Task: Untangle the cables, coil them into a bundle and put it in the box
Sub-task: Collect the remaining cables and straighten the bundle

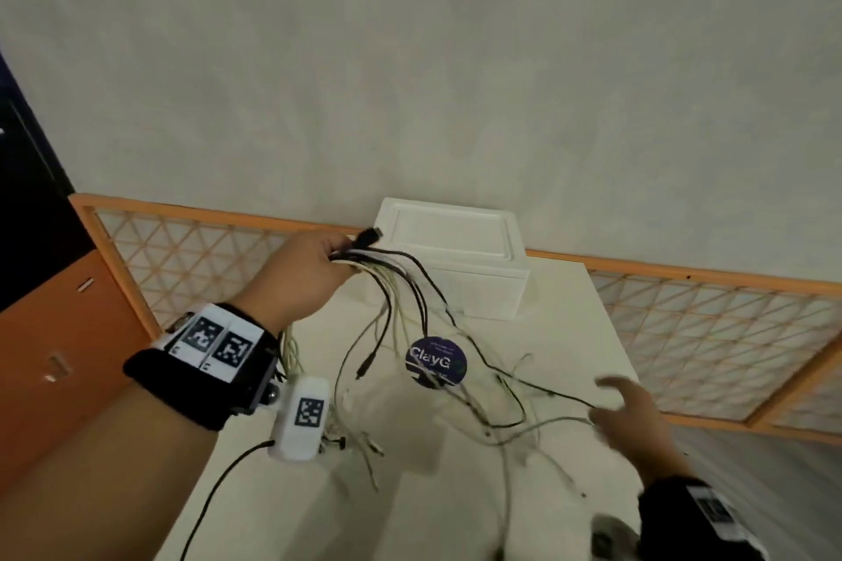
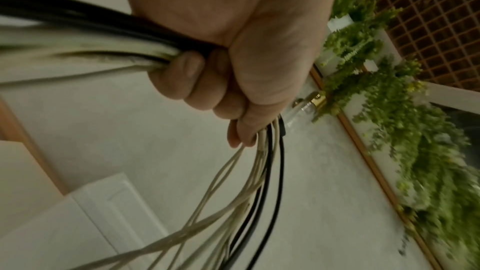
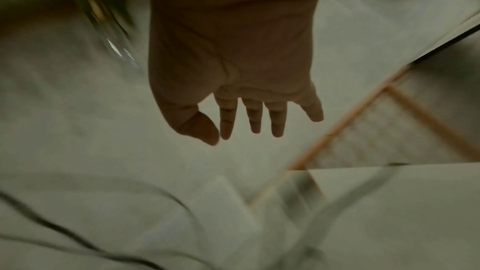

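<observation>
My left hand (image 1: pixel 310 273) is raised above the table and grips a bunch of black and white cables (image 1: pixel 392 287); its fingers (image 2: pixel 197 77) curl round them, and a black plug (image 1: pixel 370 236) sticks out past the fist. The cables (image 2: pixel 249 192) hang down from it and trail in a loose tangle (image 1: pixel 492 415) over the white table (image 1: pixel 569 333). My right hand (image 1: pixel 631 412) hovers open at the right, fingers (image 3: pixel 253 116) spread and holding nothing, right by a black strand. A white foam box (image 1: pixel 460 260) with its lid on stands at the table's far edge.
A round dark "ClayG" sticker (image 1: pixel 436 362) sits on the table among the cables. An orange-framed lattice panel (image 1: pixel 711 328) runs behind and to the right of the table. An orange cabinet (image 1: pixel 50 333) stands at the left. Green foliage (image 2: pixel 415 130) hangs nearby.
</observation>
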Motion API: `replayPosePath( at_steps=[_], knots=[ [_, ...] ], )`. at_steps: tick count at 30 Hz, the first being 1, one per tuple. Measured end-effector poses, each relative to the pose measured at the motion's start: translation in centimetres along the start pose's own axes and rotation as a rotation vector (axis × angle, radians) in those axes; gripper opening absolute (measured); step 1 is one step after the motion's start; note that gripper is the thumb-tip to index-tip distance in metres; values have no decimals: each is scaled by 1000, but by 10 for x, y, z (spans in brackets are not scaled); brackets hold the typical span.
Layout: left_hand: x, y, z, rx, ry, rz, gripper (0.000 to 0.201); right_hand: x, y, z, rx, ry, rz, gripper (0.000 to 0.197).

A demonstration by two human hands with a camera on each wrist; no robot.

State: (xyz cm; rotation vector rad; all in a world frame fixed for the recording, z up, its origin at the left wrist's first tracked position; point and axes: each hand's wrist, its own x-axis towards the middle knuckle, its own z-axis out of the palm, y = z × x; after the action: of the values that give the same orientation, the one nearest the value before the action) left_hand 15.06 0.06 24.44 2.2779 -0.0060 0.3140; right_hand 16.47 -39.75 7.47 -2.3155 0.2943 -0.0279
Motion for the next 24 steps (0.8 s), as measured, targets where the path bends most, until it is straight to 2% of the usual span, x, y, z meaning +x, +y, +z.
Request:
replayPosePath(
  at_steps=[2,4,5,6,8,10,12,15,17,20,24],
  knots=[
    [-2,9,18,95,-73,11,21,-14,-69,4,147,44,-235,56],
    [-9,20,38,144,-144,53,13,-36,-133,12,285,-48,-454,78],
    [-12,26,48,150,-176,74,9,-46,-158,18,309,-136,-494,89],
    [-15,31,55,149,-196,95,6,-51,-175,29,280,-217,-520,91],
    [-19,38,58,128,-198,108,7,-54,-184,50,151,-258,-534,73],
    [-14,33,50,72,-140,57,7,-49,-169,62,178,-208,-426,49],
    [-10,24,36,29,-67,-16,7,-41,-136,68,152,-205,-324,36],
    [-6,7,13,-91,99,-143,8,-28,-60,71,-316,-208,-275,19],
    [-1,-3,-6,-167,189,-242,10,-26,2,63,-403,-253,-129,13],
    [1,-12,-18,-123,168,-263,9,-27,76,35,-404,-214,34,21],
    [-4,-12,6,18,20,-200,15,-19,114,-1,-492,-104,216,19]
  ],
)
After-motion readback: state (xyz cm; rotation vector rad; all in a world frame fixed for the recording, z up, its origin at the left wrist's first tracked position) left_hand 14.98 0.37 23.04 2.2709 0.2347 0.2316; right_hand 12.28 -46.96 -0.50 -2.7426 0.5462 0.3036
